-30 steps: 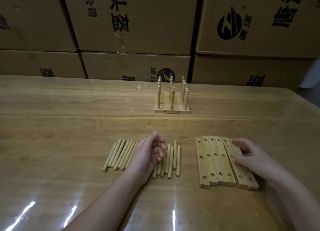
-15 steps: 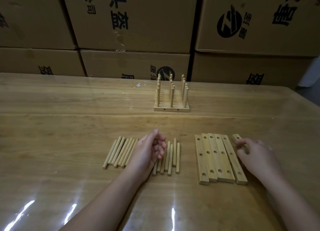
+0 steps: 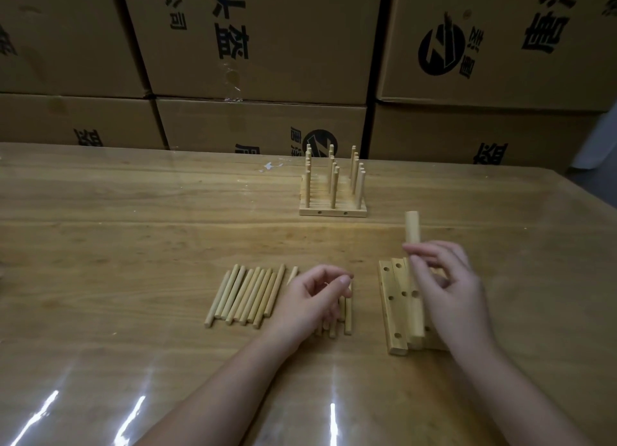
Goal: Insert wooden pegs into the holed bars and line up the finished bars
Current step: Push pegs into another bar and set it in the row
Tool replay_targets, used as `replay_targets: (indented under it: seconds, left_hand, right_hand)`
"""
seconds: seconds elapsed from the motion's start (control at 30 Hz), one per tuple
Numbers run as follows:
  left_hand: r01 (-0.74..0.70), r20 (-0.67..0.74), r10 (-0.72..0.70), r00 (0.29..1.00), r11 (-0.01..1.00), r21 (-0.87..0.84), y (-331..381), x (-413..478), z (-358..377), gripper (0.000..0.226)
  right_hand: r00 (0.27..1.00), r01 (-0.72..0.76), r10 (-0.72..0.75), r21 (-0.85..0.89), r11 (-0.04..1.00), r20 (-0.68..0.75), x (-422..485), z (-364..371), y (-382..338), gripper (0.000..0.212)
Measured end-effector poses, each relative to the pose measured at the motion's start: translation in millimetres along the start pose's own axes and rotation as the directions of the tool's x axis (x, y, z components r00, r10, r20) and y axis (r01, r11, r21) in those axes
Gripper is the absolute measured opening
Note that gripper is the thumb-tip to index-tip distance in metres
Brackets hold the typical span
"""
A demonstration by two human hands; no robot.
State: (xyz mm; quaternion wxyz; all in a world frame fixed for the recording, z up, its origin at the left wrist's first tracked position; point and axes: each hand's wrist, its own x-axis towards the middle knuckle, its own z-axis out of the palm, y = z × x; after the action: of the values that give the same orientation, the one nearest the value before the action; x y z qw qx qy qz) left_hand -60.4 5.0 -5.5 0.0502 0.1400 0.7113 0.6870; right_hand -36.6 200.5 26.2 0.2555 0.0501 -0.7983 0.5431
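My right hand (image 3: 457, 292) pinches one holed wooden bar (image 3: 412, 228) and holds it lifted, its far end pointing up and away above the other holed bars (image 3: 392, 298) lying side by side on the table. My left hand (image 3: 310, 302) rests over the row of loose wooden pegs (image 3: 247, 295). Its fingers are loosely curled, and I see no peg held in them. It hides part of the row. Farther back stands a group of finished bars (image 3: 334, 208) with upright pegs, lined up against each other.
Everything sits on a glossy wooden table (image 3: 133, 245). Stacked cardboard boxes (image 3: 267, 45) form a wall along its far edge. The table's right edge runs diagonally at the far right.
My right hand took the rightmost bar off the flat group and raised it. The left hand stayed over the pegs.
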Motion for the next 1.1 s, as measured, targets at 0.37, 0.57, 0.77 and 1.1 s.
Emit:
replay_targets:
  seconds: [0.37,0.57,0.77,1.1]
  left_hand:
    - [0.051,-0.096,-0.073,0.993,0.976,-0.211,1.3,1.7,-5.3,0.028]
    - [0.102,-0.098,-0.138,0.986,0.947,-0.303,2.4,6.6,-5.9,0.025]
    - [0.189,-0.118,-0.269,0.956,0.871,-0.453,4.0,15.3,-11.1,0.033]
    - [0.227,-0.119,-0.327,0.937,0.834,-0.504,-0.2,18.6,-13.4,0.034]
  right_hand:
    - [0.916,-0.159,0.086,0.157,0.975,0.391,-4.7,48.4,-15.2,0.029]
    - [0.905,-0.02,0.018,-0.001,1.0,0.424,8.2,37.0,2.2,0.043]
    - [0.83,0.281,0.024,-0.454,0.845,0.557,7.8,25.1,26.9,0.056]
    - [0.694,0.352,0.127,-0.488,0.799,0.709,7.9,27.0,27.1,0.099]
